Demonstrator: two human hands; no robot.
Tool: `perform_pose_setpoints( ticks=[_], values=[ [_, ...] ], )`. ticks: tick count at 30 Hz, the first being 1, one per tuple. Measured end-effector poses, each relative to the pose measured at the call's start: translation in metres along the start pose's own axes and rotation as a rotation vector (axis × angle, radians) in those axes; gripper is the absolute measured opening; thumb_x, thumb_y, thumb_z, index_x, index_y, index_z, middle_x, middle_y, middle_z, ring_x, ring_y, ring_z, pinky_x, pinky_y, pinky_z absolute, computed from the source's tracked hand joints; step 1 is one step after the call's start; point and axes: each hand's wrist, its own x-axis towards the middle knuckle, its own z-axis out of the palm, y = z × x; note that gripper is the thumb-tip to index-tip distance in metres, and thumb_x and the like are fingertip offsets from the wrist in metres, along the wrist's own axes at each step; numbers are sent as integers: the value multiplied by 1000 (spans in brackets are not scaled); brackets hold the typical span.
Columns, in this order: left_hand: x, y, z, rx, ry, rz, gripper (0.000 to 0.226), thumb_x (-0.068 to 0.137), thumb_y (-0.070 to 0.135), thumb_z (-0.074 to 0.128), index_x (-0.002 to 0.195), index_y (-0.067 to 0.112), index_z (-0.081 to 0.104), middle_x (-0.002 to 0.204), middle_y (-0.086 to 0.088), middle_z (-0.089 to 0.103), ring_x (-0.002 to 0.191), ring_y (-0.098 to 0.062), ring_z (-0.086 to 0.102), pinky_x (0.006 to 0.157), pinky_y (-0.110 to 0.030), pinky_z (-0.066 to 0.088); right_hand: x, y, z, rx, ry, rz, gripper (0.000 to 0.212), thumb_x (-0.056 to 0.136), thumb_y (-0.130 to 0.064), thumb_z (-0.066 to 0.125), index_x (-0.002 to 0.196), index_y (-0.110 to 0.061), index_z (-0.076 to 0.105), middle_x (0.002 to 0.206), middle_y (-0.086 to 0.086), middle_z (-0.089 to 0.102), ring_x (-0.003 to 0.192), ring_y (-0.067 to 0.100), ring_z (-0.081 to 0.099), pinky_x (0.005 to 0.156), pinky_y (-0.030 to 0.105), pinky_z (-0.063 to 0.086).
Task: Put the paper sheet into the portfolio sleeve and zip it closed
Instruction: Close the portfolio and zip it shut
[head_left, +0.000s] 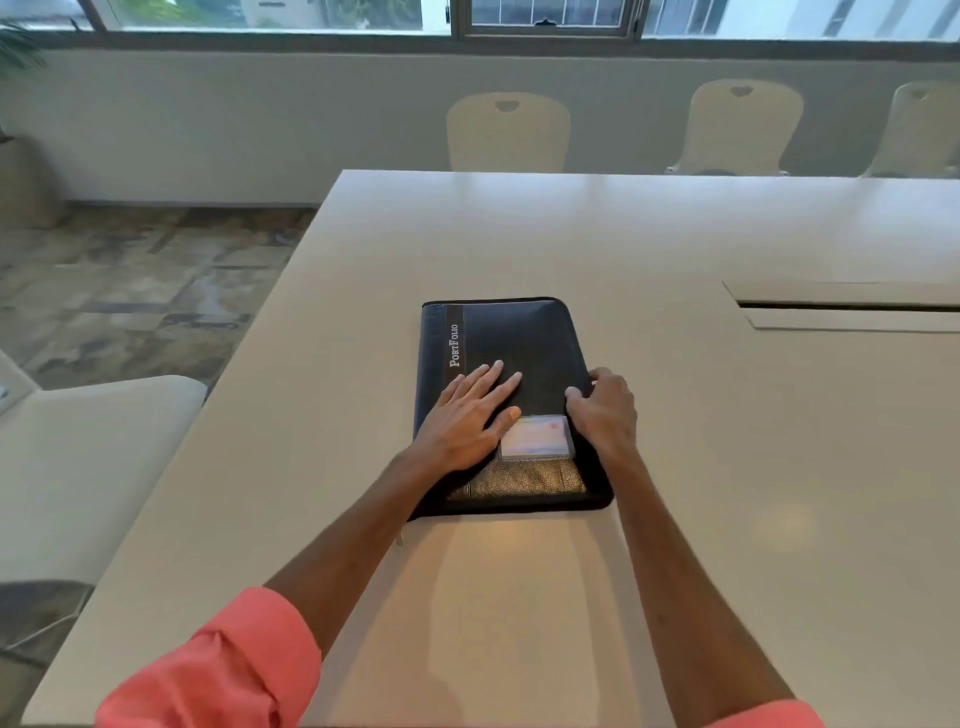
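Portfolio sleeve (511, 364) lay closed on table (675, 441), straight ahead, long axis running away from person. Left hand (467, 421) flat, fingers spread, pressing cover. Right hand (602, 410) curled, gripping right edge, nearer zipper run. Paper sheet not visible; presumably inside. Clear card pocket (535, 436) held card.

Looked like an office mtg room: long pale conference table (675, 234), matching chairs (508, 132) along far edge, cable slot (852, 306), prob.
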Motion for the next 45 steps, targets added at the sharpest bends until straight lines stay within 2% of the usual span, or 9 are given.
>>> perform_pose_setpoints(
  ticks=[9, 16, 22, 25, 28, 32, 35, 40, 45],
  values=[
    [19, -9, -5, -14, 26, -11, 63, 116, 56, 35, 174, 36, 22, 184, 4, 11, 171, -13, 3, 139, -43, 4, -11, 0, 36, -331, 40, -212, 57, 110, -38, 54, 161, -13, 44, 164, 11, 36, 150, 33, 39, 122, 52, 38],
    [-18, -23, -30, -323, 99, -31, 39, 114, 24, 57, 152, 22, 64, 166, 2, 52, 154, -17, 46, 130, -46, 35, -55, -8, 58, -220, 23, -486, 55, 107, -32, 63, 158, -14, 53, 170, 9, 38, 158, 28, 35, 128, 51, 36],
    [-75, -42, -33, -423, 177, -49, 41, 112, 6, 55, 147, 19, 69, 155, 4, 64, 144, -13, 58, 124, -33, 45, -94, -32, 90, -114, -115, -615, 56, 109, -34, 58, 162, -20, 46, 177, 6, 30, 164, 26, 27, 132, 47, 27],
    [-98, -47, -35, -447, 248, -79, 39, 110, 4, 56, 144, 17, 71, 145, 2, 70, 135, -12, 64, 118, -29, 50, -114, -39, 99, -59, -104, -631, 53, 106, -30, 61, 157, -21, 51, 166, 3, 43, 155, 24, 38, 128, 47, 35],
    [-117, -53, -35, -476, 289, -124, 27, 108, 6, 63, 126, 20, 78, 125, 7, 75, 118, -7, 70, 107, -24, 56, -135, -38, 106, -13, -34, -669, 37, 100, -32, 63, 136, -24, 61, 134, -3, 57, 128, 17, 51, 107, 45, 50],
    [-138, -62, -39, -580, 211, -155, 21, 103, 9, 67, 102, 27, 77, 102, 10, 78, 103, -8, 74, 92, -24, 61, -155, -33, 108, -82, 40, -763, 19, 95, -46, 63, 101, -28, 57, 103, -10, 54, 101, 14, 48, 90, 36, 44],
    [-153, -64, -43, -642, 121, -136, 21, 98, 12, 64, 101, 29, 75, 103, 7, 78, 102, -11, 75, 88, -19, 60, -167, -29, 108, -206, 33, -859, 33, 95, -58, 62, 83, -28, 58, 86, -12, 56, 90, 14, 45, 80, 38, 40],
    [-169, -63, -39, -583, 84, -120, 32, 86, 5, 64, 105, 28, 76, 110, 9, 75, 114, -12, 70, 104, -33, 58, -183, -26, 108, -325, -20, -813, 37, 96, -61, 60, 86, -26, 66, 88, -10, 63, 92, 16, 52, 83, 40, 41],
    [-184, -62, -23, -379, 302, -84, 15, 93, 16, 77, 105, 25, 76, 106, 13, 74, 109, -10, 64, 100, -39, 55, -196, -28, 111, -288, 25, -690, 17, 99, -41, 64, 92, -25, 65, 92, -9, 64, 92, 17, 57, 83, 39, 43]
  ],
)
